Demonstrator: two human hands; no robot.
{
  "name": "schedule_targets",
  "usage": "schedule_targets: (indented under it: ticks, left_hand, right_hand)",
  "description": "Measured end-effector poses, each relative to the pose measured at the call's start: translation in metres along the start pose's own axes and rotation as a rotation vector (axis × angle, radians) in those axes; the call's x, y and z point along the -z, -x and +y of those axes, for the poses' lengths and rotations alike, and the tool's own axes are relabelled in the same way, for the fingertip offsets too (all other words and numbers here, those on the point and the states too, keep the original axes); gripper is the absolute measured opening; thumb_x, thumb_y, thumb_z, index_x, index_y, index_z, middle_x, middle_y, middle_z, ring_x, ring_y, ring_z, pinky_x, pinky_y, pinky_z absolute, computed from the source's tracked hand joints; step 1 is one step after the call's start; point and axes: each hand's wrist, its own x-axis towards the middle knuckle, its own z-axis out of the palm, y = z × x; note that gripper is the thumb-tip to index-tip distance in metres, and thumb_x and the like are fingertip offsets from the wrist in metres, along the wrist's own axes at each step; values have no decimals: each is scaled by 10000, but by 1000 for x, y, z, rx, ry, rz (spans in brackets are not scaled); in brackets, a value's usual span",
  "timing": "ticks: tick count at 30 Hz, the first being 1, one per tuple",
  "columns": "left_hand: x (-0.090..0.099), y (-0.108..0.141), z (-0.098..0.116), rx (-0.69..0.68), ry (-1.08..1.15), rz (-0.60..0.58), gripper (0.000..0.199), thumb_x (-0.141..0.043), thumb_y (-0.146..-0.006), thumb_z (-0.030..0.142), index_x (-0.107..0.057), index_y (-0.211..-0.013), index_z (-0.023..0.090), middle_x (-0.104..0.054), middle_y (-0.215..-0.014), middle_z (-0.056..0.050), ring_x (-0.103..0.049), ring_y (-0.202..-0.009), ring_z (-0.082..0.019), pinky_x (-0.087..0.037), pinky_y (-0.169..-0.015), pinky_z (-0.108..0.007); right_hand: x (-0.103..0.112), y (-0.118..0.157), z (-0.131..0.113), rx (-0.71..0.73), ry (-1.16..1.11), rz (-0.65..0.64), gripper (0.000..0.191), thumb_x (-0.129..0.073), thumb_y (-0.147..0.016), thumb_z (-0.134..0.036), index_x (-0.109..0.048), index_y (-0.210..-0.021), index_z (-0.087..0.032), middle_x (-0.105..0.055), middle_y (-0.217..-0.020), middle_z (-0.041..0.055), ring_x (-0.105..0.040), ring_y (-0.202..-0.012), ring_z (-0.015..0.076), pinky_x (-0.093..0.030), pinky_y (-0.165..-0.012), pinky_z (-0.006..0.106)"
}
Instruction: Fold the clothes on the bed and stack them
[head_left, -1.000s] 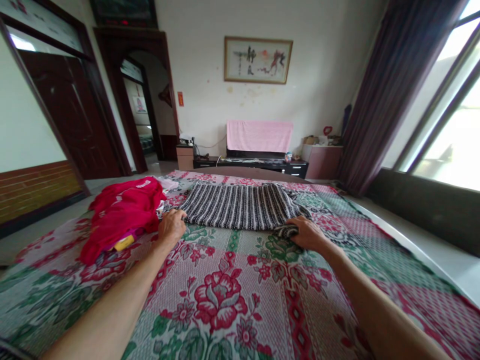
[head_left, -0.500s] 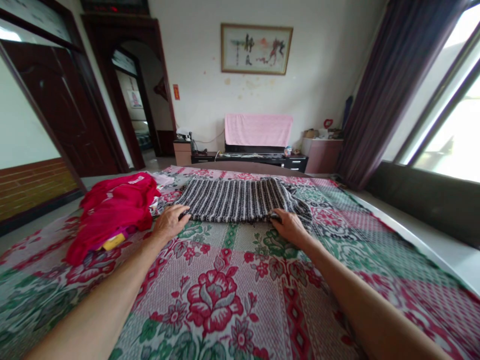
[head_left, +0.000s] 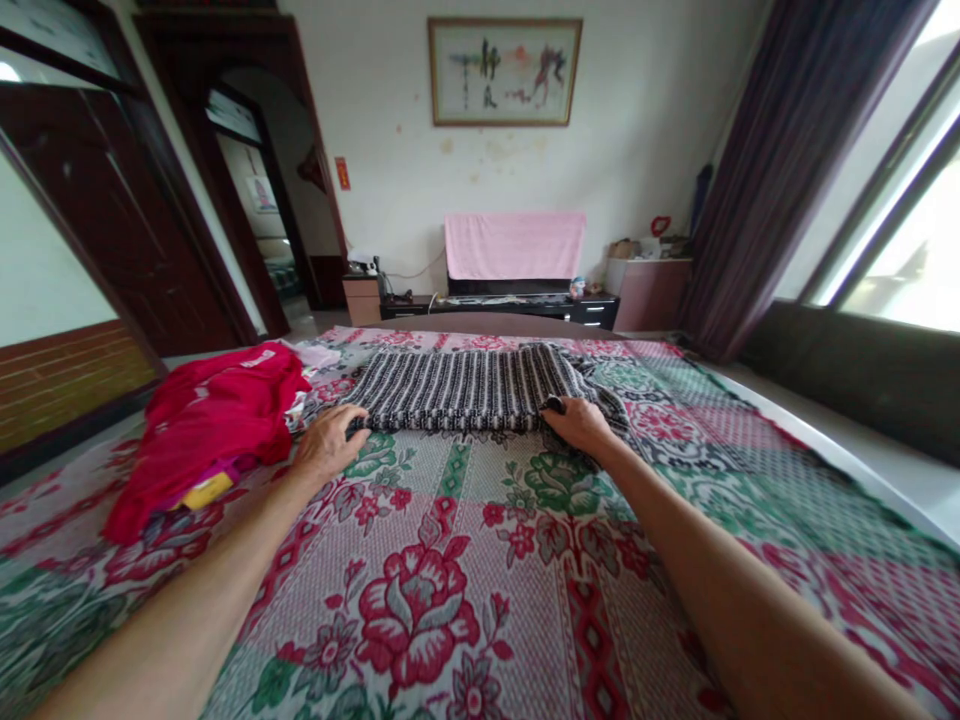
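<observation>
A large flowered cloth (head_left: 442,490) in pink, red, green and grey spreads over a worktop whose brown curved edge (head_left: 480,323) shows at the far side. A long purple curtain (head_left: 787,190) hangs by the window on the right. Against the far wall, a pink cloth (head_left: 516,245) drapes above a low black cabinet, below a framed picture (head_left: 504,72). Centred on the flowered cloth lies a black-and-white striped knit (head_left: 461,385), flat, its stripes running away from the viewer. Left of it sits a rumpled heap of red clothing (head_left: 217,410). The left hand (head_left: 330,440) grips the knit's near left corner between thumb and fingers; the right hand (head_left: 577,424) pinches its near edge towards the right. Smallest, a yellow patch (head_left: 206,491) peeks from under the red heap
</observation>
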Motion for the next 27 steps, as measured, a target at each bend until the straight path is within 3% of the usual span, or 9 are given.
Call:
schedule_targets:
  ticks: [8, 14, 20, 24, 27]
  left_hand:
    - [3, 0, -3, 173, -82, 115, 346, -491, -769, 184, -605, -1095, 171, -656, -1145, -89, -568, -1112, -236, -399, -1019, -354]
    - [5, 0, -4, 367, -76, 174, 433, -480, -730, 92, -603, -1143, 130, -660, -1153, -124, -584, -1100, -256, -425, -1000, -385]
    - [-1, -2, -22, 624, 56, 206, 443, -465, -720, 86, -631, -1126, 149, -696, -1090, -106, -636, -1028, -242, -473, -939, -367]
    - [-4, -2, -33, 666, 144, 307, 433, -463, -702, 101, -651, -1085, 175, -710, -1055, -78, -648, -985, -222, -489, -903, -346]
    - [-4, -1, -36, 699, 133, 289, 387, -489, -669, 133, -684, -1001, 171, -723, -991, -79, -658, -935, -235, -504, -845, -341]
  right_hand:
    - [0, 0, 0, -13, 12, 16, 390, -444, -849, -452, -699, -980, -187, -712, -896, 103, -654, -851, 238, -437, -675, 272]
    - [-2, -5, 2, -12, 20, 22, 389, -456, -844, -449, -704, -951, -169, -708, -844, 119, -655, -803, 247, -432, -647, 284]
    - [0, -4, 1, -43, 39, 18, 416, -431, -857, -470, -691, -969, -166, -709, -879, 138, -661, -827, 268, -425, -632, 292]
    - [-1, -5, 2, -38, 55, 19, 433, -413, -868, -477, -686, -975, -158, -708, -887, 142, -663, -833, 270, -423, -633, 294]
    - [-3, -6, 4, -30, 61, 29, 432, -404, -873, -473, -687, -960, -159, -708, -895, 141, -664, -835, 269, -421, -630, 293]
